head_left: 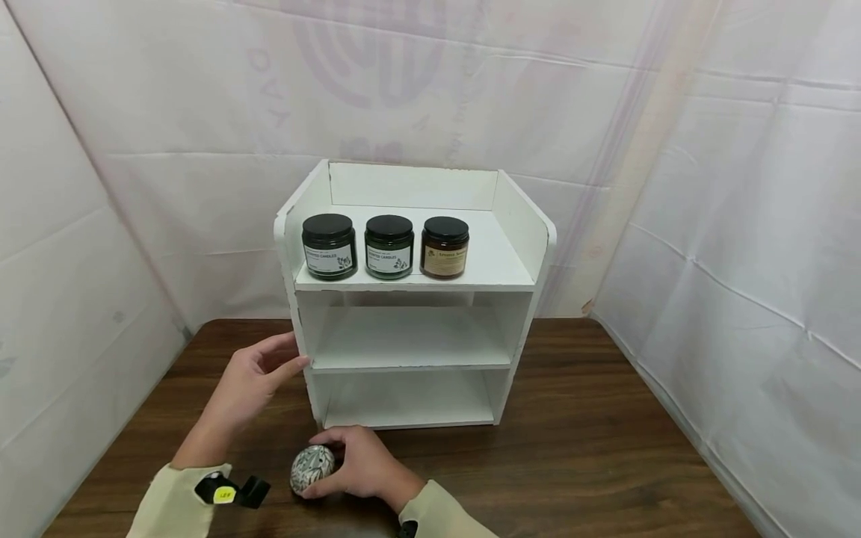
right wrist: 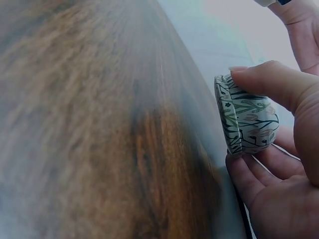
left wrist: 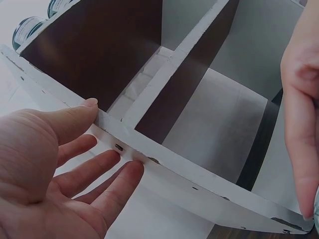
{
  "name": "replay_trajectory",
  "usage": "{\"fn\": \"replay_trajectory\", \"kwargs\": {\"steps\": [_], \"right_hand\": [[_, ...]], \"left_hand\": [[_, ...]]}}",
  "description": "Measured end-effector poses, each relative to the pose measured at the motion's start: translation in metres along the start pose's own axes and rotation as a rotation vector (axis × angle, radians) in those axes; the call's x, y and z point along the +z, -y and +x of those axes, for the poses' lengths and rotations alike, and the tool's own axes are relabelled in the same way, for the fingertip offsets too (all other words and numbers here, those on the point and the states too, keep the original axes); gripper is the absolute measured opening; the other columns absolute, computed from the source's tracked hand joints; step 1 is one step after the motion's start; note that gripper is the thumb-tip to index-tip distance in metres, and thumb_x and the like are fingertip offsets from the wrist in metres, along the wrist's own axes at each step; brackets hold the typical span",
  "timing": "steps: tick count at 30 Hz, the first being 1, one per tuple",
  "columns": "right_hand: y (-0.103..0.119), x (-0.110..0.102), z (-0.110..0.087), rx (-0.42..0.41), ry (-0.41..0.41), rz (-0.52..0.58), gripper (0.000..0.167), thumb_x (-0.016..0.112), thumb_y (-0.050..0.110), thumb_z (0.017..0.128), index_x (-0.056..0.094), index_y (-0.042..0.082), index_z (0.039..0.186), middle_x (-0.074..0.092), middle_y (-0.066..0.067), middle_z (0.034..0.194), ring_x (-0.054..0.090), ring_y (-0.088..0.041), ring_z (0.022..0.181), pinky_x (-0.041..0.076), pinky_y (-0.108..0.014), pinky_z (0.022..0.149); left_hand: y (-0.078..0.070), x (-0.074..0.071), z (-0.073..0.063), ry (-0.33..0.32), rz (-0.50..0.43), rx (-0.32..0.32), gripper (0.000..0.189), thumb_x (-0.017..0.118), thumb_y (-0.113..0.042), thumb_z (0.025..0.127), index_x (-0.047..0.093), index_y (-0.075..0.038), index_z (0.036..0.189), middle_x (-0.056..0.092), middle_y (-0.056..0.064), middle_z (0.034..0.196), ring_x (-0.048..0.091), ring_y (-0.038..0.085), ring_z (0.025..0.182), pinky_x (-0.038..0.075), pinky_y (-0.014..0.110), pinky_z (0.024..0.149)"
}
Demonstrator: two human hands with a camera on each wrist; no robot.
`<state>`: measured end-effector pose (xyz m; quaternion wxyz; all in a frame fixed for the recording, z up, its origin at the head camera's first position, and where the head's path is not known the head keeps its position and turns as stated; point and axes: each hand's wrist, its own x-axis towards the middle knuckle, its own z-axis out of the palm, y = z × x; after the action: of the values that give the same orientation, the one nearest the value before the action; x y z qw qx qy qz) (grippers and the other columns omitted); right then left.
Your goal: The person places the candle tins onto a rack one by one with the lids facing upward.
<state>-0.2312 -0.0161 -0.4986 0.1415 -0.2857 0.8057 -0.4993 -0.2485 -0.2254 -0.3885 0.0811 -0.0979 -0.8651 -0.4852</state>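
Note:
A small round tin (head_left: 312,469) with a black, white and green leaf pattern is held low over the wooden table, in front of the shelf. My right hand (head_left: 363,463) grips it, thumb on one side and fingers on the other; the right wrist view shows the patterned tin (right wrist: 251,119) tipped on its side there. My left hand (head_left: 250,385) is at the left side of the white shelf (head_left: 413,287). In the left wrist view the left thumb (left wrist: 75,119) rests at the panel's front edge, and the fingertips lie along its outer face.
On the shelf's top board stand a dark jar (head_left: 328,248) at left, a green jar (head_left: 389,248) beside it and an amber jar (head_left: 444,248), all with black lids. Two lower tiers face forward. White sheeting (head_left: 202,224) walls the dark wooden table (head_left: 592,448) at back and sides.

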Motion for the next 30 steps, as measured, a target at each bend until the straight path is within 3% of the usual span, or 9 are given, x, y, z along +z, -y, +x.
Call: {"fn": "replay_trajectory", "kwargs": {"steps": [5,10,17,24,30], "right_hand": [[0.002,-0.001,-0.004,-0.002,-0.001,0.044,0.054,0.093,0.016,0.074,0.072,0.016,0.124,0.07,0.018,0.11,0.063,0.008,0.089,0.053,-0.015,0.078],[0.004,-0.002,-0.007,-0.004,0.011,0.077,0.051,0.093,0.015,0.075,0.073,0.017,0.122,0.07,0.019,0.11,0.063,0.007,0.09,0.053,-0.015,0.079],[0.004,-0.005,-0.008,0.009,0.002,0.098,0.051,0.092,0.013,0.075,0.073,0.015,0.122,0.069,0.018,0.11,0.064,0.007,0.089,0.053,-0.015,0.08],[0.003,-0.006,-0.01,-0.014,-0.006,0.141,0.05,0.092,0.01,0.074,0.072,0.013,0.12,0.068,0.018,0.108,0.064,0.007,0.089,0.054,-0.015,0.08],[0.006,-0.009,-0.012,-0.009,-0.017,0.162,0.051,0.091,0.009,0.074,0.072,0.013,0.121,0.068,0.017,0.106,0.064,0.006,0.088,0.054,-0.015,0.079]], "left_hand": [[0.002,0.0,0.0,-0.006,0.013,0.01,0.057,0.066,-0.042,0.1,0.055,-0.013,0.148,0.065,0.015,0.139,0.065,0.027,0.117,0.055,0.028,0.085],[0.003,0.001,0.0,-0.005,0.02,0.006,0.057,0.066,-0.043,0.1,0.056,-0.014,0.147,0.065,0.013,0.138,0.065,0.016,0.112,0.055,0.028,0.085],[0.001,0.001,0.0,-0.001,0.001,0.003,0.057,0.065,-0.041,0.101,0.054,-0.014,0.149,0.064,0.016,0.14,0.064,0.032,0.12,0.057,0.037,0.089],[0.001,0.001,0.0,-0.001,0.01,0.005,0.056,0.066,-0.039,0.101,0.054,-0.015,0.15,0.064,0.015,0.14,0.063,0.032,0.121,0.054,0.027,0.084],[0.0,0.0,-0.001,-0.003,0.016,0.009,0.056,0.066,-0.039,0.101,0.054,-0.014,0.149,0.064,0.016,0.14,0.063,0.033,0.122,0.054,0.026,0.085]]}}
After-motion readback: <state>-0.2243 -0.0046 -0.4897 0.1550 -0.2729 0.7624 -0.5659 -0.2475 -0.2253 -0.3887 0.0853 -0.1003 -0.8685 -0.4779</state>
